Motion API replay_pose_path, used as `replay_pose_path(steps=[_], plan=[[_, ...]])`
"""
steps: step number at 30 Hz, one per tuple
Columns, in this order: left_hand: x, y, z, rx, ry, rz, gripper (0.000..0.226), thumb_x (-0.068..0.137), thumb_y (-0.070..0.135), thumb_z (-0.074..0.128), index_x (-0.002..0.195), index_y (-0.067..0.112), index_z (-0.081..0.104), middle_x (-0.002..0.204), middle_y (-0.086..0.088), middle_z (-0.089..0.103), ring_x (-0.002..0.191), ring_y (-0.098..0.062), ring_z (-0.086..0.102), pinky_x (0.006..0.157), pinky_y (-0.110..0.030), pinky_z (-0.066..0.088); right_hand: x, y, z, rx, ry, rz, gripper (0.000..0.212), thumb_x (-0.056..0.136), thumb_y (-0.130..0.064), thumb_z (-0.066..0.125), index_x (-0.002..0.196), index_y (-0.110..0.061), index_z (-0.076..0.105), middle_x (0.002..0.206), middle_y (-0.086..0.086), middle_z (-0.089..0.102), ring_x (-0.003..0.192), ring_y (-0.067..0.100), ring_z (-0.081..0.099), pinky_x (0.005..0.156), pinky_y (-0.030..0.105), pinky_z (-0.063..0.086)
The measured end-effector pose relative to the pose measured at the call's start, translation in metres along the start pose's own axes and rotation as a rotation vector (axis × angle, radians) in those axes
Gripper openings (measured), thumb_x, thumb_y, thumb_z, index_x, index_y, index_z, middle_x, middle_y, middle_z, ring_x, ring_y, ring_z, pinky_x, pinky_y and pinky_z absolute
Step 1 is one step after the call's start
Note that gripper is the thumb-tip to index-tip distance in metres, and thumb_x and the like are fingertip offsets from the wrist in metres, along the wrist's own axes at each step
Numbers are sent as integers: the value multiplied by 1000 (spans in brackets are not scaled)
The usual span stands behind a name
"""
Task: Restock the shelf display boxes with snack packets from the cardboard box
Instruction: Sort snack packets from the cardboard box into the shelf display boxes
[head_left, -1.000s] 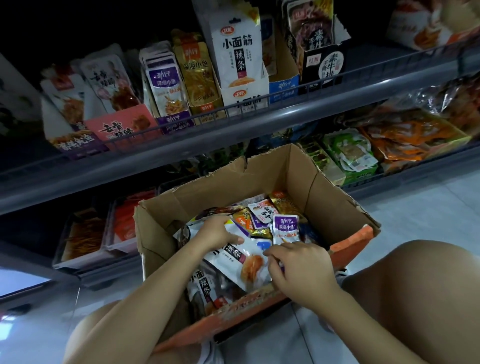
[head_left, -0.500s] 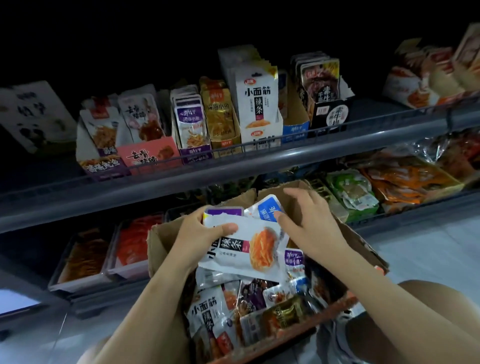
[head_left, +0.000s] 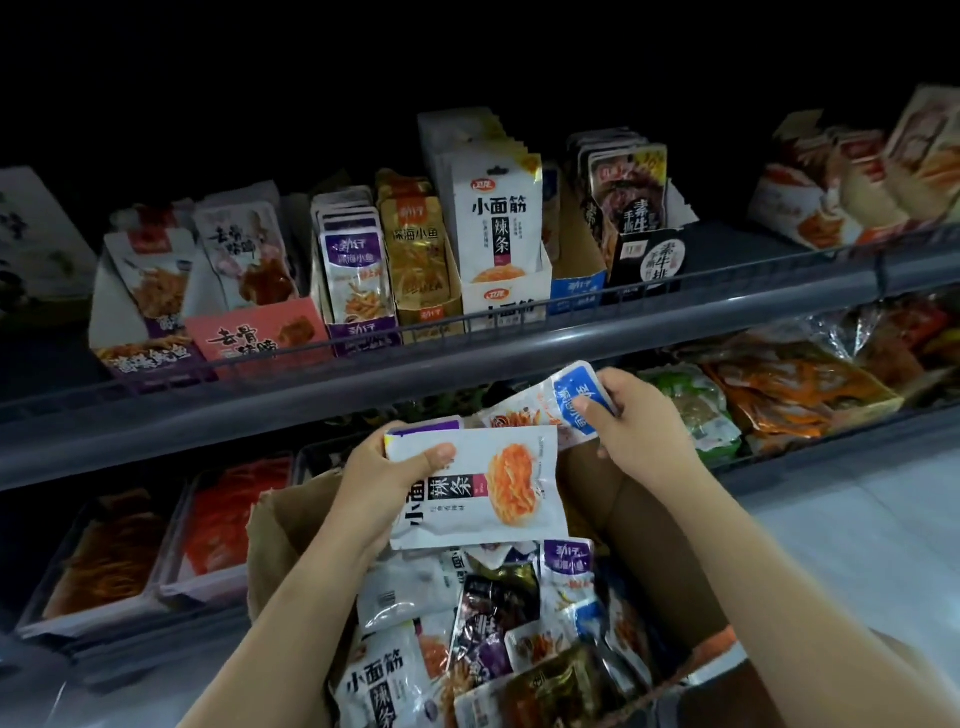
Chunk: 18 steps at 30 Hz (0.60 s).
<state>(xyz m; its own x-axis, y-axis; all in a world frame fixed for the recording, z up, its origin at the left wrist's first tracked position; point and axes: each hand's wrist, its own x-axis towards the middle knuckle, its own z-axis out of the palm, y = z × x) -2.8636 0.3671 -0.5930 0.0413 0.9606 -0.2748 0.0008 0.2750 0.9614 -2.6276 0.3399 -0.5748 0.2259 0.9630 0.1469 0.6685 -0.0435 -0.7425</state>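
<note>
Because both packets are raised above the cardboard box (head_left: 649, 525) and face the shelf, we judge that we are sorting them by kind before filing each into its matching display box. Our left hand (head_left: 384, 478) grips a large white packet (head_left: 483, 488) by its upper left corner, thumb on the front and fingers curled behind; a sliver of purple packet (head_left: 426, 423) shows behind it, though we cannot tell whether the same grip holds it. Our right hand (head_left: 634, 421) pinches a blue-topped packet (head_left: 566, 400) by its end, fingers curled round it, tilted toward the shelf rail (head_left: 727, 306).

On the upper shelf, the white display box (head_left: 506, 304) holds upright packets with the same print as ours, so it looks like the home for the white one. Next to it, a blue display box (head_left: 579, 288) appears nearly empty, and it may suit the blue-topped packet. To the left stand a gold box (head_left: 426, 291), a purple box (head_left: 358, 312) and a pink box (head_left: 260, 332), each with packets standing in rows. Below us, the cardboard box holds a loose jumble of mixed packets (head_left: 498, 634), so plenty of restocking is left to do.
</note>
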Motion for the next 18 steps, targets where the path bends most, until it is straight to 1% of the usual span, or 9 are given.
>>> replay_pose_path(steps=[1,3,5,6,8,10,12,15,18], plan=[[0,1,2,1,12,6,30,75,7,79,99,13,63,84,-11,74,73,-28,72,69,-42,59,0,0,-2,-8,33,-20,3,96,-26,55,92,-26,55,78,-13,62,63,4,57,60,24,44],[0,5,4,-19,30,13,28,76,8,79,100,12,64,81,-11,75,72,-28,73,68,-42,59,3,-4,-8,-16,99,-61,3,96,-27,55,95,-24,55,73,-15,57,61,1,54,56,17,39],[1,13,5,-58,54,27,24,77,7,78,97,12,66,77,-9,75,71,-28,73,68,-43,59,11,-12,-20,-61,153,-87,5,96,-28,54,97,-23,52,72,-15,53,62,1,51,52,13,32],[2,18,5,-75,62,40,22,77,7,78,95,13,66,77,-8,75,72,-29,72,69,-44,59,16,-17,-26,-92,166,-92,6,96,-28,54,98,-23,51,72,-15,53,62,2,50,51,14,31],[5,28,7,-106,56,66,20,78,7,78,94,13,67,80,-7,75,77,-28,72,70,-42,59,31,-25,-38,-140,167,-106,9,97,-24,52,105,-20,52,80,-8,59,64,5,51,52,18,36],[9,38,14,-116,52,92,19,78,8,78,93,15,67,80,-3,75,72,-18,72,61,-32,56,48,-36,-50,-202,176,-98,18,98,-20,50,116,-17,51,97,1,65,72,14,56,58,27,42],[13,47,22,-147,55,92,19,79,7,77,93,14,66,78,-3,75,65,-16,72,55,-29,54,65,-48,-60,-271,191,-94,25,99,-20,49,123,-17,49,107,4,64,80,17,57,63,30,44],[17,54,29,-191,78,103,17,79,5,76,89,12,65,74,-6,74,57,-18,71,48,-30,56,84,-67,-67,-316,156,-152,24,99,-21,49,123,-18,51,103,2,64,79,14,53,64,29,41],[23,55,22,-194,111,118,17,79,7,77,90,13,65,76,-7,74,61,-20,72,53,-33,58,101,-84,-67,-386,198,-202,23,98,-24,49,121,-25,52,100,-1,65,77,17,56,68,34,49]])
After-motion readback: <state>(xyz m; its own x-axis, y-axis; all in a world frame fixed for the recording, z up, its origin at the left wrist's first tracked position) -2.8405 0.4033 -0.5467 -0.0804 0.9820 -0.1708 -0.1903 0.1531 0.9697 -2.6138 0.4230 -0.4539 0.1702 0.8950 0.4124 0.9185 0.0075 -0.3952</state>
